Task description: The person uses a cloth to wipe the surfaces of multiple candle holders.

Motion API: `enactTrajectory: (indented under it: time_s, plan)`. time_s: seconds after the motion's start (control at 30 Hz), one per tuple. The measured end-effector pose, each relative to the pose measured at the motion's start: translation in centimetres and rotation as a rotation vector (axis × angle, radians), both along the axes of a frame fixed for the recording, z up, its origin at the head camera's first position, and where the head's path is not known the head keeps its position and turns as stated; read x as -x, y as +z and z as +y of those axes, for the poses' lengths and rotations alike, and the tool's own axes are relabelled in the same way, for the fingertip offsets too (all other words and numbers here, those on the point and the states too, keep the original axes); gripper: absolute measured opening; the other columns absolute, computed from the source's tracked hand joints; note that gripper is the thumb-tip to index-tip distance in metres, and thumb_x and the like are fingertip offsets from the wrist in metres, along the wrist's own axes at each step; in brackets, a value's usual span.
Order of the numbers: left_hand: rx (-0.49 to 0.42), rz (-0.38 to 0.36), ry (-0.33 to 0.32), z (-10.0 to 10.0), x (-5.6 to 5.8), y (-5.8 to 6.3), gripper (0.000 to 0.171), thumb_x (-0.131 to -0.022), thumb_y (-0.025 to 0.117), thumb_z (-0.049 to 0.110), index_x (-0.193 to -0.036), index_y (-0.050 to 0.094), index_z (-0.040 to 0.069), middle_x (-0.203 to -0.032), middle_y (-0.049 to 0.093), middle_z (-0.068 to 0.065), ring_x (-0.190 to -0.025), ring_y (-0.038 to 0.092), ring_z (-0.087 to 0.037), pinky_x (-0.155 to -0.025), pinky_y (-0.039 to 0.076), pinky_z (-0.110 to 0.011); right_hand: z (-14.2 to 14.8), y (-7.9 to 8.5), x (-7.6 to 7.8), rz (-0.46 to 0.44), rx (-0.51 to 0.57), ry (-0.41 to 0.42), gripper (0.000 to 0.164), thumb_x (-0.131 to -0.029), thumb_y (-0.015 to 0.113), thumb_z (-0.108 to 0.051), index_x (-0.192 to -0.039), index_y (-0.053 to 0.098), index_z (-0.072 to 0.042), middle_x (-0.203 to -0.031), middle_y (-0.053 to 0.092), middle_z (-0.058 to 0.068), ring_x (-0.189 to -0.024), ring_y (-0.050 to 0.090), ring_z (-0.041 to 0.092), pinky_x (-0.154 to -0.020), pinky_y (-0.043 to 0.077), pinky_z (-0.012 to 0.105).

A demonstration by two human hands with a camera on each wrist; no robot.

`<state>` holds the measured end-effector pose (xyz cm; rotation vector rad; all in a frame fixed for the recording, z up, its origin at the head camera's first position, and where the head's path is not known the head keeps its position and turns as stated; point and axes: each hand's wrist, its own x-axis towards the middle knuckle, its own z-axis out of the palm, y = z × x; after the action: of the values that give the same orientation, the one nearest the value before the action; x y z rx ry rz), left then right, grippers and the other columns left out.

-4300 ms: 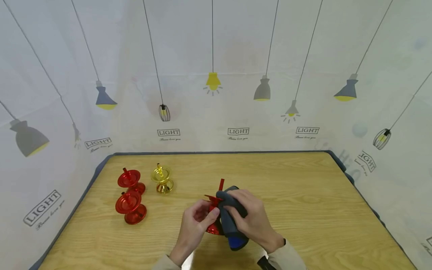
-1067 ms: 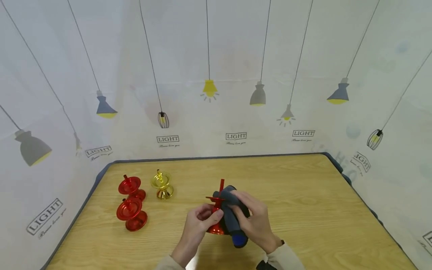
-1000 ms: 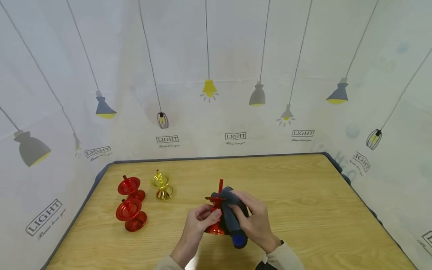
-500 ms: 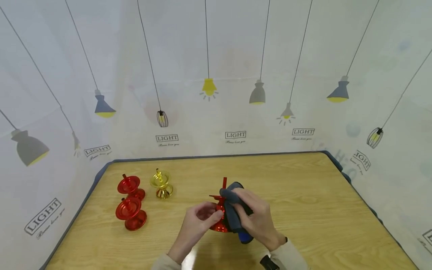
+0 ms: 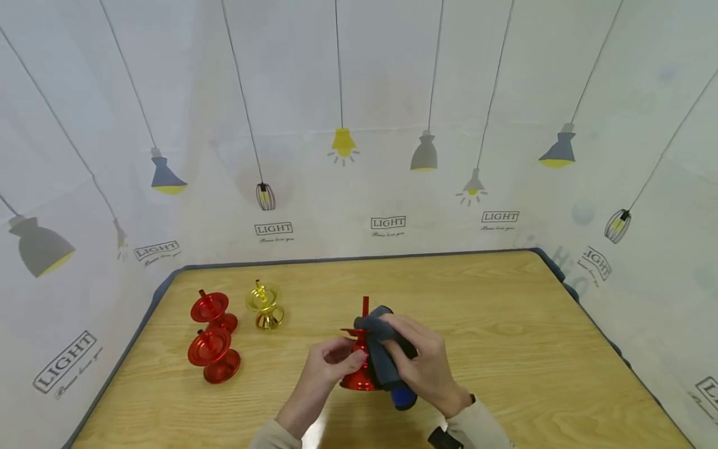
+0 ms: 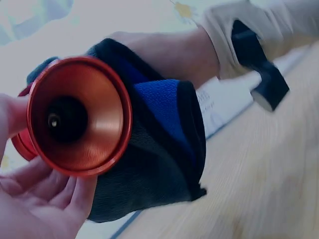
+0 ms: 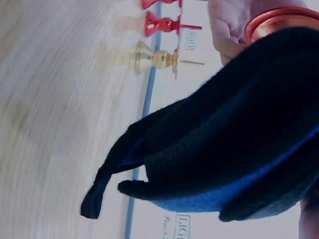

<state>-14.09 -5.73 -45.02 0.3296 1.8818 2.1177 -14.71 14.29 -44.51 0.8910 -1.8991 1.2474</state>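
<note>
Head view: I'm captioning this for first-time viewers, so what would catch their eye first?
Probably the shiny red stand at the near middle of the table, held in the left hand while the right hand holds a grey-and-blue cloth against it. Next, two more red stands and a gold stand toward the table's left. Behind, a pale backdrop printed with hanging lamps.

Glossy metallic stand (image 5: 358,381), matt cloth (image 5: 383,363), smooth wood-grain tabletop (image 5: 521,330)
</note>
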Motion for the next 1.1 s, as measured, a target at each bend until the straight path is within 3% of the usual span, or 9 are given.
enactTrajectory:
  time_s: [0.17, 0.23, 0.3, 0.4, 0.5, 0.67, 0.83, 1.0, 1.1]
  plan:
    - [-0.270, -0.078, -0.218, -0.4, 0.0, -0.8, 0.023, -0.103, 0.060, 0.023, -0.118, 0.068, 0.009, -0.106, 0.074, 0.004, -0.099, 0.070, -0.010, -0.088, 0.057, -0.028, -0.1, -0.2, -0.2, -0.111, 0.088, 0.050, 0.039, -0.084, 0.072, 0.015, -0.120, 0.070, -0.002, -0.109, 0.074, 0.016, -0.101, 0.072, 0.015, -0.091, 0.056, 0.021]
    - [-0.325, -0.088, -0.269, -0.5, 0.0, -1.1, 0.019, -0.104, 0.057, 0.022, -0.116, 0.069, 0.015, -0.108, 0.074, 0.004, -0.100, 0.070, -0.008, -0.090, 0.057, -0.027, 0.0, -0.4, -0.3, -0.136, 0.102, 0.061, 0.038, -0.085, 0.071, 0.014, -0.120, 0.071, -0.002, -0.109, 0.074, 0.015, -0.101, 0.071, 0.014, -0.089, 0.056, 0.021]
    - [-0.317, -0.091, -0.297, -0.6, 0.0, -1.2, 0.023, -0.105, 0.054, 0.021, -0.121, 0.068, 0.011, -0.110, 0.073, 0.005, -0.102, 0.069, -0.008, -0.091, 0.056, -0.026, 0.1, -0.5, -0.3, -0.144, 0.096, 0.057, 0.038, -0.086, 0.071, 0.013, -0.120, 0.071, -0.003, -0.110, 0.074, 0.015, -0.102, 0.071, 0.014, -0.089, 0.056, 0.021]
    - [-0.177, -0.071, -0.285, -0.6, 0.1, -0.7, 0.039, -0.107, 0.051, 0.024, -0.134, 0.059, -0.003, -0.122, 0.071, -0.004, -0.112, 0.066, -0.011, -0.100, 0.052, -0.029, 0.4, -0.6, -0.2, -0.108, 0.049, 0.027, 0.040, -0.083, 0.073, 0.014, -0.119, 0.071, -0.002, -0.109, 0.074, 0.015, -0.102, 0.072, 0.017, -0.091, 0.055, 0.020]
    - [0.028, -0.024, -0.205, -0.5, 0.1, 0.2, 0.054, -0.106, 0.052, 0.029, -0.142, 0.048, -0.011, -0.132, 0.066, -0.015, -0.119, 0.063, -0.017, -0.104, 0.050, -0.034, 0.6, -0.4, 0.0, -0.028, -0.011, -0.007, 0.043, -0.080, 0.075, 0.015, -0.119, 0.070, -0.002, -0.109, 0.075, 0.015, -0.100, 0.073, 0.022, -0.094, 0.053, 0.019]
    - [0.216, 0.097, -0.033, 0.4, 0.0, 0.9, 0.042, -0.098, 0.068, 0.029, -0.127, 0.065, -0.002, -0.113, 0.071, -0.016, -0.098, 0.068, -0.017, -0.085, 0.056, -0.030, 0.5, 0.0, 0.3, 0.072, -0.082, -0.023, 0.034, -0.086, 0.075, 0.006, -0.117, 0.070, -0.004, -0.109, 0.074, 0.013, -0.099, 0.073, 0.027, -0.098, 0.052, 0.020]
    - [0.204, 0.104, 0.015, 0.7, 0.0, 0.8, 0.040, -0.095, 0.073, 0.026, -0.124, 0.068, 0.000, -0.106, 0.074, -0.013, -0.089, 0.069, -0.014, -0.077, 0.056, -0.025, 0.4, 0.1, 0.3, 0.095, -0.091, -0.015, 0.024, -0.093, 0.072, -0.002, -0.116, 0.070, -0.003, -0.109, 0.073, 0.015, -0.100, 0.072, 0.029, -0.101, 0.051, 0.021]
    - [0.066, 0.021, -0.079, 0.0, 0.3, 0.5, 0.048, -0.099, 0.068, 0.026, -0.132, 0.060, -0.008, -0.111, 0.073, -0.010, -0.096, 0.068, -0.012, -0.083, 0.056, -0.025, 0.5, 0.2, 0.2, 0.044, -0.045, 0.014, 0.043, -0.079, 0.076, 0.015, -0.118, 0.069, -0.002, -0.108, 0.074, 0.015, -0.099, 0.073, 0.026, -0.099, 0.052, 0.020]
    - [-0.028, 0.018, -0.170, -0.4, 0.5, 0.0, 0.055, -0.101, 0.064, 0.027, -0.136, 0.053, -0.015, -0.109, 0.073, -0.002, -0.098, 0.068, -0.010, -0.086, 0.056, -0.024, 0.5, 0.3, 0.0, 0.000, -0.006, 0.040, 0.047, -0.077, 0.075, 0.018, -0.119, 0.069, -0.002, -0.109, 0.074, 0.016, -0.102, 0.072, 0.023, -0.097, 0.053, 0.022]
